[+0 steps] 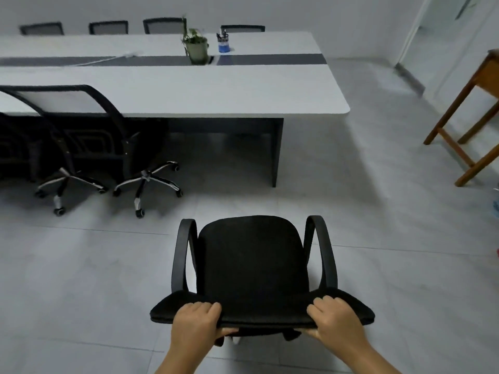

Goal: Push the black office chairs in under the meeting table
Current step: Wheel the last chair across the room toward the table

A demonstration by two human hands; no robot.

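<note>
At the bottom centre of the frame a black office chair (252, 268) stands on the pale tiled floor (81, 279), its seat facing away toward the meeting surface (216, 90) that runs across the upper half of the picture. The chair is well apart from that surface, with open floor between them. Both hands hold the top edge of its backrest: the left hand (195, 323) grips the edge left of centre, fingers curled over the top and thumb tucked beneath, and the right hand (336, 321) grips it right of centre in the same way. The chair's two curved armrests rise on either side of the seat, just above the hands in the frame.

At the left of the frame two more black chairs (81, 136) are tucked against the near edge of the surface, their wheeled bases showing on the floor. Along the far side, at the top of the frame, four chair backs (108, 27) peep above the surface. On the surface stand a potted plant (195, 47) and, just to its right, a blue pen holder (223, 43). A brown wooden table (464, 117) sits at the right edge.
</note>
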